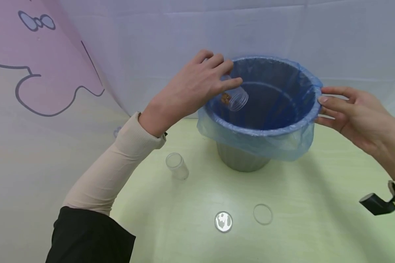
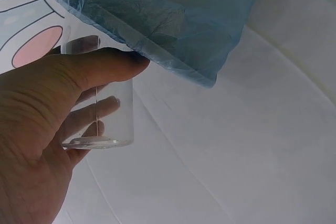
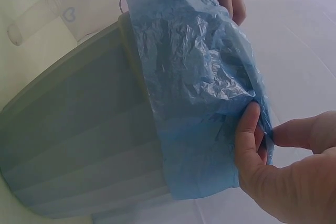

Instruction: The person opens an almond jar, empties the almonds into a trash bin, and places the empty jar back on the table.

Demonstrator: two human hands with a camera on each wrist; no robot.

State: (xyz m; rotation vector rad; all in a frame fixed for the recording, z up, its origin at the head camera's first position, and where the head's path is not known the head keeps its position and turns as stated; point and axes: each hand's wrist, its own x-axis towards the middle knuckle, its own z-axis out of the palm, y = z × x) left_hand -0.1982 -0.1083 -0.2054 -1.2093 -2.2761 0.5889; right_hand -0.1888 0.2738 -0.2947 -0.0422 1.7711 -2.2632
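Note:
My left hand grips a clear plastic jar, tilted with its mouth over the inside of a bin. Small brown pieces lie within the jar near its mouth. In the left wrist view the thumb and fingers wrap round the jar. The bin is grey and lined with a blue plastic bag folded down over its rim. At the right side of the rim, my right hand pinches the bag's edge, fingers outside and thumb on top; the right wrist view shows the bag crumpled there.
A second clear jar stands uncapped on the pale green table, left of the bin. Nearer the front lie a round silvery lid and a thin clear ring. A white cloth wall rises close behind the bin.

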